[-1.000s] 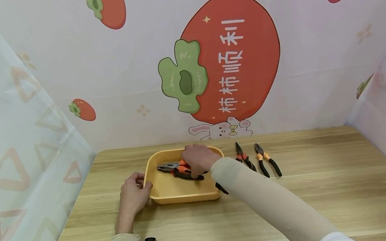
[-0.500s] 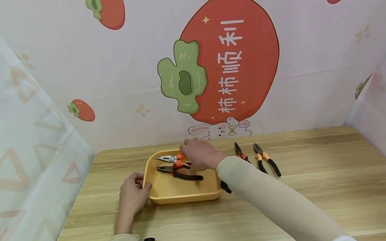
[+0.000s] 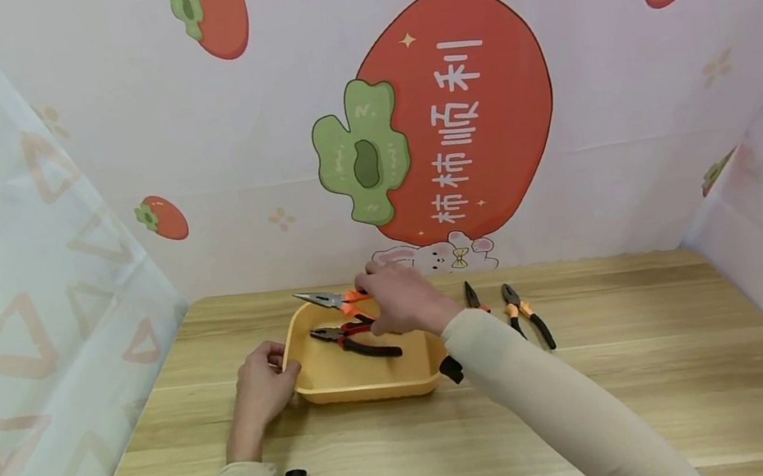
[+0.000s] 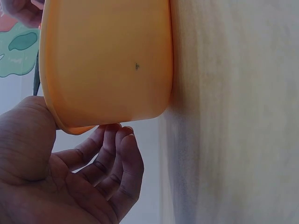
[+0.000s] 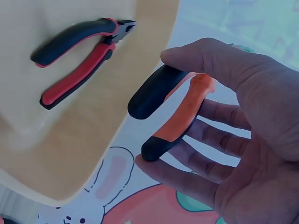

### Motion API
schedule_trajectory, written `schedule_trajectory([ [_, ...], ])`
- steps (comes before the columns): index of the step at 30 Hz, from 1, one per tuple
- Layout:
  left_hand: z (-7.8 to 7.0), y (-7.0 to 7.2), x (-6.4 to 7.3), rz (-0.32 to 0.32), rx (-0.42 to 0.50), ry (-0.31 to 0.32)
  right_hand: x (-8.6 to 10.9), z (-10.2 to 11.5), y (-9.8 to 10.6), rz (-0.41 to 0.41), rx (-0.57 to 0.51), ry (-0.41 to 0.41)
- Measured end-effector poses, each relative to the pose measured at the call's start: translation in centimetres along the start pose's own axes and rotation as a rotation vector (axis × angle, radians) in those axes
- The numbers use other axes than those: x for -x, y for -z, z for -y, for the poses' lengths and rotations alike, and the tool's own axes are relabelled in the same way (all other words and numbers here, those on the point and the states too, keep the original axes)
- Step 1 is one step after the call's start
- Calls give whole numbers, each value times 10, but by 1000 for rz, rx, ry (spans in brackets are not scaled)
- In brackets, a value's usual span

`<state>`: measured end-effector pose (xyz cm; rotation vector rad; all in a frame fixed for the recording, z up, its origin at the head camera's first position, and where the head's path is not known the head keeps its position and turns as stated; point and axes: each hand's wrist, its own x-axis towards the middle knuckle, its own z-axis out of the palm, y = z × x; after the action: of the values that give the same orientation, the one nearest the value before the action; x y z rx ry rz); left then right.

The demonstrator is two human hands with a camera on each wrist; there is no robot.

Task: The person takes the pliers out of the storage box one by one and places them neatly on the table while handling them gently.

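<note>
In the head view my left hand [image 3: 265,381] holds the left end of a yellow plastic tray [image 3: 368,392], its thumb at the rim and its fingers against the outside wall. My right hand [image 3: 402,299] grips long-nose pliers [image 3: 319,298] by their orange-and-black handles, raised over the tray's back rim with the pointed nose to the left. The right wrist view shows thumb and fingers around those handles [image 5: 182,114]. Inside the tray lies a second pair of pliers [image 3: 377,348], red and black, its handles spread.
Right of the tray on the wooden table [image 3: 602,403] lie red-handled pliers [image 3: 471,294], partly hidden by the right arm, and pliers with pale orange and black handles [image 3: 528,314]. A printed cloth backdrop [image 3: 241,252] stands behind the table.
The right hand has lifted the long-nose pliers up and back from inside the tray, uncovering the red-and-black pliers there. The left hand has stayed at the tray's left end.
</note>
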<state>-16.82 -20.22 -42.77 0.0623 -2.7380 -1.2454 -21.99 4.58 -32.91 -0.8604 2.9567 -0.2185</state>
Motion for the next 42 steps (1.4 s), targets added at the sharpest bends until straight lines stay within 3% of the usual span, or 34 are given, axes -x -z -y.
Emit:
schedule_trajectory([
  [18,0,0,0,0,-3,8,19,-2,13,-124,-73,6],
  [36,0,0,0,12,-8,9,40,-13,13,-235,-79,31],
  [42,0,0,1,10,-2,7,49,-17,11,-244,-98,-5],
])
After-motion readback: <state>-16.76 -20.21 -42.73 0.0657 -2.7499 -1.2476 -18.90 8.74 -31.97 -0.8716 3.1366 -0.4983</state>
